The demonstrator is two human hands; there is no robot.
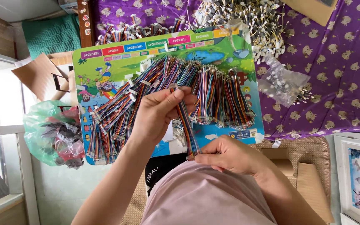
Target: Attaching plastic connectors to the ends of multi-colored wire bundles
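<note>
Seen from the head camera, a person's left hand (pixel 157 114) and right hand (pixel 226 155) stretch a short wire bundle (pixel 186 125) between them, just above a colourful board (pixel 105 66). The left grip is closed on the bundle's upper end, at about 12 o'clock of the strand; the right grip is pinched on its lower end, at about 6 o'clock, close to the person's pink-clad lap. Rows of matching wire bundles (pixel 217 93) lie fanned across the board, touching one another. The held bundle looks light and limp, its thin multicoloured strands likely to splay or slip apart if taken mid-length; the bound ends, where both hands have it, seem the surest places to hold. At 1 o'clock, a pile of white-tipped parts (pixel 255 25) rests on the purple cloth (pixel 346 71), with a clear plastic bag (pixel 282 85) beside it. At 9 o'clock sits a green bag (pixel 38 125).
</note>
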